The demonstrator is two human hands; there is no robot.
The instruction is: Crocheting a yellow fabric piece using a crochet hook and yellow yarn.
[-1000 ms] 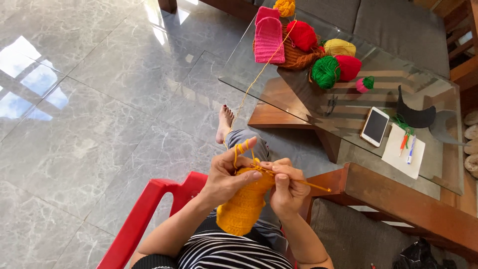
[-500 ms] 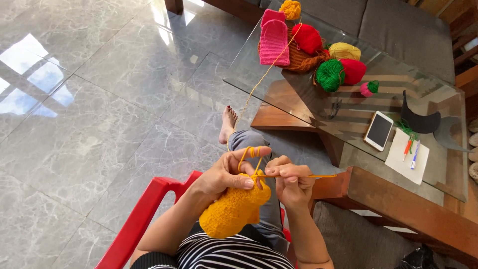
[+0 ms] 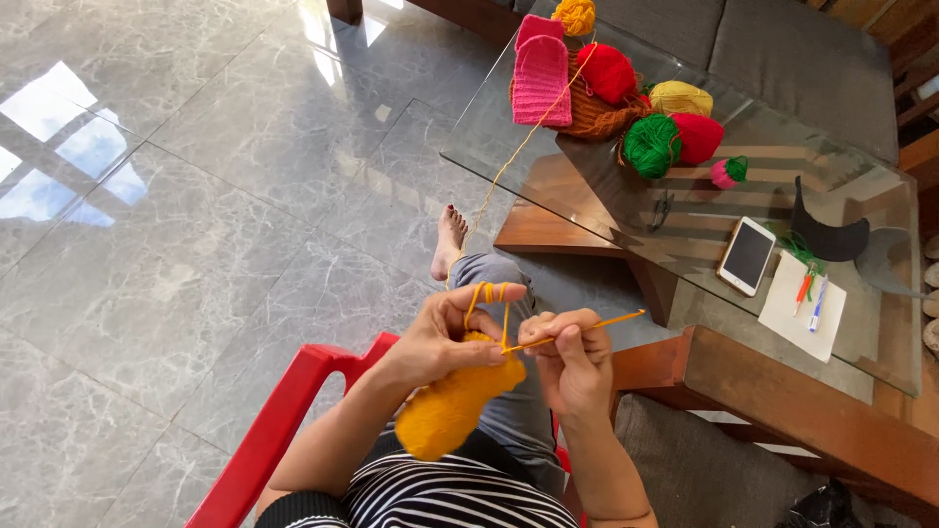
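My left hand (image 3: 448, 334) grips an orange crocheted piece (image 3: 452, 403) that hangs down over my lap, with orange yarn looped over its raised forefinger. My right hand (image 3: 572, 357) pinches an orange crochet hook (image 3: 587, 330) whose tip sits in the top edge of the piece. An orange yarn strand (image 3: 518, 152) runs from my left hand up to an orange yarn ball (image 3: 574, 16) on the glass table (image 3: 626, 210).
On the table stand a brown basket (image 3: 592, 115) with red, yellow and green yarn balls, a pink knitted piece (image 3: 541, 70), scissors, a phone (image 3: 747, 255), a notepad with pens (image 3: 803, 303). I sit on a red plastic chair (image 3: 284, 425); my bare foot (image 3: 449, 239) rests on the marble floor.
The view has shifted slightly. My hands have worked the hook along the top edge and the orange piece now hangs lower and further left over my lap.
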